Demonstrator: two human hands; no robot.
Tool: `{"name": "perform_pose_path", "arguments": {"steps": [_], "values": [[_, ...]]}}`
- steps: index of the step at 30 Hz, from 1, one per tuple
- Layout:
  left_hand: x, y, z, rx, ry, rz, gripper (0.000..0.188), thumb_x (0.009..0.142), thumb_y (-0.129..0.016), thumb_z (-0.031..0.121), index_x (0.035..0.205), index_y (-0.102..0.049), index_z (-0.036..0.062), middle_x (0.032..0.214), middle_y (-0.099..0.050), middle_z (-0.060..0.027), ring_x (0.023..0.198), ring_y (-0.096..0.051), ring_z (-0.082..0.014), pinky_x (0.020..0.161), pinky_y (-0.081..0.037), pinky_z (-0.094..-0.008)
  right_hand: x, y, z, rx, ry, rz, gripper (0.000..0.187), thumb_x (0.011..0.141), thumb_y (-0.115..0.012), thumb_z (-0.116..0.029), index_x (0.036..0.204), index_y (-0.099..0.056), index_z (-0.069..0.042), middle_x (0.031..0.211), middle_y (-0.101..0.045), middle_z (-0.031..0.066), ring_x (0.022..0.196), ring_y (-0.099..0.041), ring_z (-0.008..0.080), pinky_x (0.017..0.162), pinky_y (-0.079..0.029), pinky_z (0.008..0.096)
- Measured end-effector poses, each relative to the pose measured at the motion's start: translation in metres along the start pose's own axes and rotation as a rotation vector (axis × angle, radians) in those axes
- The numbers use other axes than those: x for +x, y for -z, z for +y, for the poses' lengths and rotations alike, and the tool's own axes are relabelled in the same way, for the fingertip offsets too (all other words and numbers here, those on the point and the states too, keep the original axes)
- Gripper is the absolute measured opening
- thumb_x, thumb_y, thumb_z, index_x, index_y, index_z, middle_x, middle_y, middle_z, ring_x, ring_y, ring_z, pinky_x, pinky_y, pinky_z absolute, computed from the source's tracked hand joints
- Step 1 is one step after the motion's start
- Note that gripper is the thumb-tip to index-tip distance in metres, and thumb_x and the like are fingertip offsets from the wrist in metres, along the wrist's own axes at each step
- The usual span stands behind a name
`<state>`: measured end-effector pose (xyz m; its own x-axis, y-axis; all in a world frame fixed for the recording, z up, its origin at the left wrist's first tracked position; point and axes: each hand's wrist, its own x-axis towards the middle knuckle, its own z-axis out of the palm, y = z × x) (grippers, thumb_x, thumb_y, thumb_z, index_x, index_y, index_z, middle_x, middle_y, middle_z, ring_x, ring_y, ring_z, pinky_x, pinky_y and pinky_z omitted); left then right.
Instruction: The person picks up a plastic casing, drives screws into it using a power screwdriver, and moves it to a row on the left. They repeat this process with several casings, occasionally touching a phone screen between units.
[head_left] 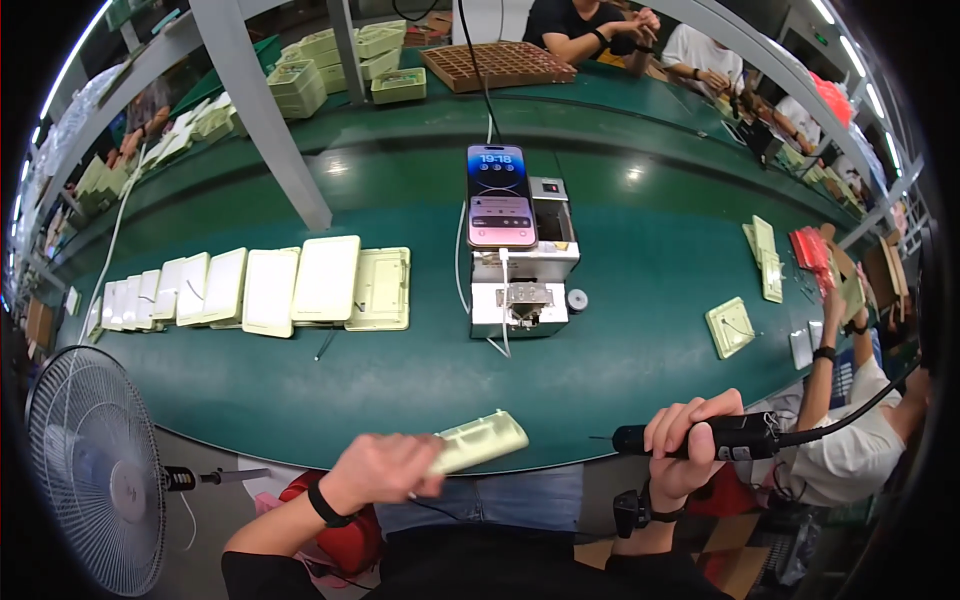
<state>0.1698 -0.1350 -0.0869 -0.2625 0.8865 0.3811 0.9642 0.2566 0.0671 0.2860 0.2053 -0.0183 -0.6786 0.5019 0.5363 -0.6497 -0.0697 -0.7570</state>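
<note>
My left hand, somewhat blurred, is closed on one end of a pale yellow-green plastic housing, held tilted at the bench's near edge. A black corded electric screwdriver lies in my right hand, fingers wrapped round its body. Its thin bit points left toward the housing, apart from it. Beyond both hands stands a small metal screw feeder with a phone propped on it and a white cable plugged into the phone's lower end.
Several pale panels lie overlapping in a row at left on the green bench. A housing sits at right, near a co-worker's arm. A fan stands at lower left. Bins and a brown grid tray are behind.
</note>
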Motion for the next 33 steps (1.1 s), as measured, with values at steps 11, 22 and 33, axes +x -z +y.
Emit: {"name": "perform_pose_path", "arguments": {"steps": [11, 22, 33], "values": [[0.037, 0.012, -0.081, -1.434, 1.259, 0.451, 0.038, 0.114, -0.045, 0.041, 0.106, -0.054, 0.0053, 0.078, -0.053, -0.0014, 0.06, -0.053, -0.0128, 0.049, -0.04, -0.0272, -0.025, 0.012, 0.023, -0.135, -0.021, 0.044, 0.031, 0.097, -0.072, -0.019, 0.104, -0.046, -0.004, 0.062, -0.05, 0.0036, 0.045, -0.048, 0.0128, 0.046, -0.046, 0.0284], [0.046, 0.008, -0.088, -1.957, 1.368, 0.826, 0.028, 0.114, -0.047, 0.03, 0.114, -0.055, 0.0034, 0.095, -0.057, -0.0026, 0.084, -0.056, -0.0156, 0.076, -0.054, -0.0298, -0.032, 0.023, 0.017, -0.119, -0.01, -0.065, 0.025, 0.103, -0.065, -0.018, 0.107, -0.047, -0.001, 0.068, -0.058, 0.0101, 0.053, -0.06, 0.0184, 0.054, -0.055, 0.0367], [-0.026, 0.032, -0.077, -0.178, 1.201, 0.315, 0.024, 0.098, -0.067, 0.018, 0.115, -0.064, 0.0019, 0.095, -0.067, -0.0098, 0.103, -0.065, -0.0239, 0.087, -0.053, -0.039, -0.028, 0.024, 0.027, -0.134, 0.03, 0.068, 0.025, 0.097, -0.064, -0.018, 0.103, -0.045, -0.004, 0.061, -0.046, 0.0028, 0.045, -0.043, 0.011, 0.044, -0.04, 0.0252]]}}
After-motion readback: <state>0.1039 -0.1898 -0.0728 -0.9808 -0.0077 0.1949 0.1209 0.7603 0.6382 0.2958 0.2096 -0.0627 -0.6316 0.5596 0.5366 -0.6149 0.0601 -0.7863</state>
